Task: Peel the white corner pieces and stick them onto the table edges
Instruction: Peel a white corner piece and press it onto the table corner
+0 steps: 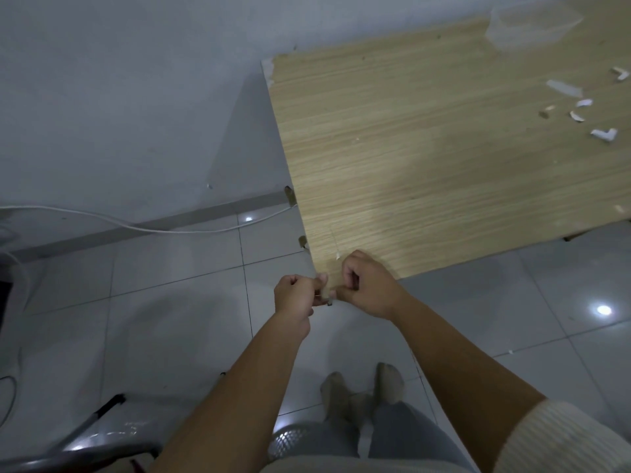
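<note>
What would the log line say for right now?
left hand: pinching corner piece | right hand: pinching it too | place: table near corner | spare pieces: on table

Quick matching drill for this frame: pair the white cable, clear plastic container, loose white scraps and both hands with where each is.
Things:
1. white cable
2. clear plastic container
3. loose white scraps
4. left hand and right hand

Places:
A. far right of the tabletop, scattered
B. on the floor along the wall
C. at the table's near corner
D. top right, at the far end of the table

Pairs: 1-B, 2-D, 3-A, 4-C
</note>
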